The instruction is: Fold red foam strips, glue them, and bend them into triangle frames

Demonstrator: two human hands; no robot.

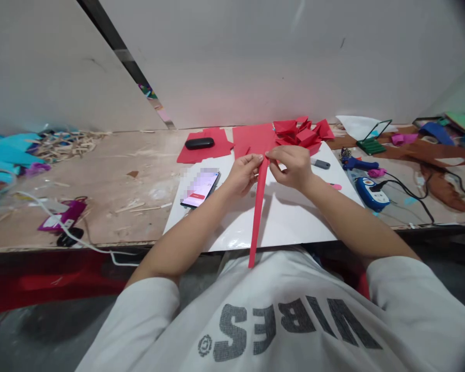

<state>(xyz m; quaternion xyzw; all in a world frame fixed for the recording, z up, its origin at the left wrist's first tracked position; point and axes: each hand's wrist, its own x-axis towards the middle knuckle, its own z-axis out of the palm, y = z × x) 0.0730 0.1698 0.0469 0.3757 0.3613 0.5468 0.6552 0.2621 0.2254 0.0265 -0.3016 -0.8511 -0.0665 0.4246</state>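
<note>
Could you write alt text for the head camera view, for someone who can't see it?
A red strip is pinched in the grip of a person's left hand and right hand over a white surface. A phone lies to the left, with folded red pieces beyond the hands.

View is taken from the head, aimed forward-down; left hand (pixel 245 174), right hand (pixel 293 164), surface (pixel 116 173) framed close, shirt (pixel 282 284) at bottom.
</note>
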